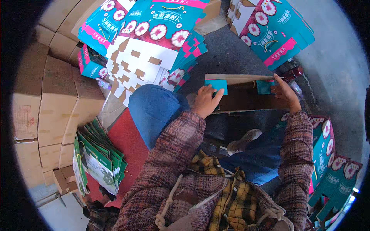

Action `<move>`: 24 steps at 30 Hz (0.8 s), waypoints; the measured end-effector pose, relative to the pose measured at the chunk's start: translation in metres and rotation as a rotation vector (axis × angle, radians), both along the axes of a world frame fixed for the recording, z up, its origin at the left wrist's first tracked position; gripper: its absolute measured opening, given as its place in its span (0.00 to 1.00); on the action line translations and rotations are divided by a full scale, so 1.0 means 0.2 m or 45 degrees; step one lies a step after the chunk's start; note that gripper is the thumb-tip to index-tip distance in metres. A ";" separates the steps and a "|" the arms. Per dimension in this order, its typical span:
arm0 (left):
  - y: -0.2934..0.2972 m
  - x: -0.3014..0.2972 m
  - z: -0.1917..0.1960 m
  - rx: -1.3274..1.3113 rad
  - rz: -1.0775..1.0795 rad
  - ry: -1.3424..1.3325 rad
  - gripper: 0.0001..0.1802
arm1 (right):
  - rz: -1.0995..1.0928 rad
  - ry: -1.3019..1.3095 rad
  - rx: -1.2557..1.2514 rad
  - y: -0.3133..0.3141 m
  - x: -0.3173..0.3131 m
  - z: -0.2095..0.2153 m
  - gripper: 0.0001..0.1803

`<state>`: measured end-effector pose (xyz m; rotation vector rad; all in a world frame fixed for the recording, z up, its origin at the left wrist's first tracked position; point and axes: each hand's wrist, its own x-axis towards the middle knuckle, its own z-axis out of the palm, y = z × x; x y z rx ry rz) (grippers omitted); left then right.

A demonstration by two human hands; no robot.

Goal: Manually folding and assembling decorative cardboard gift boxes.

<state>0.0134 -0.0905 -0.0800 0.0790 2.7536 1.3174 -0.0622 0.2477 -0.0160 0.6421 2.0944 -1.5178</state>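
Open box [241,81] between both hands, brown inside, teal flaps [265,87] at both ends; outer faces mostly hidden. Left hand [208,101] bent over box's left end, touching flap; right hand [287,95] on box's right end, thumb hard to make out. Cannot tell whether either grips or only presses. Beyond box, leftward: flat printed cartons [154,19], cut off at top. Just past box's right end: dark red object [291,73], kind unclear.

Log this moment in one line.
left hand: on left teal flap | right hand: at right teal flap | box: open, between hands
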 end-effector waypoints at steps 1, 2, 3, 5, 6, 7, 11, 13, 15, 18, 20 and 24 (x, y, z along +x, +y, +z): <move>0.00 0.00 -0.01 0.001 0.000 0.002 0.37 | 0.000 0.002 0.001 0.02 -0.01 0.00 0.49; 0.01 -0.01 -0.02 0.014 -0.002 0.024 0.36 | 0.054 -0.007 0.007 0.04 -0.02 -0.01 0.50; 0.01 -0.01 -0.03 0.027 -0.004 0.046 0.36 | 0.108 -0.015 0.014 0.06 -0.02 -0.01 0.51; 0.00 0.00 -0.03 0.021 0.019 0.050 0.35 | 0.108 -0.011 0.003 0.05 -0.02 -0.01 0.50; 0.00 0.00 -0.03 0.018 0.038 0.056 0.34 | 0.104 -0.006 -0.004 0.05 -0.02 -0.01 0.49; -0.01 0.00 -0.06 0.018 0.041 0.061 0.34 | 0.107 -0.001 -0.005 0.05 -0.02 -0.01 0.49; -0.01 -0.02 -0.09 0.111 0.016 0.123 0.31 | 0.117 -0.024 -0.025 0.13 -0.03 -0.07 0.48; -0.03 -0.02 -0.09 0.151 0.030 0.145 0.29 | 0.133 -0.021 -0.068 0.16 -0.03 -0.07 0.48; -0.10 0.01 -0.11 0.514 0.137 -0.087 0.25 | 0.159 0.015 -0.034 0.03 -0.02 0.00 0.50; -0.10 0.05 -0.01 0.411 0.254 -0.105 0.20 | 0.049 0.111 0.133 0.09 -0.01 -0.03 0.51; -0.08 0.06 0.09 0.402 0.253 -0.225 0.20 | 0.290 0.190 0.319 0.20 -0.03 -0.08 0.51; -0.13 0.08 -0.04 0.350 0.319 0.067 0.21 | 0.869 0.443 0.795 0.11 -0.02 -0.12 0.49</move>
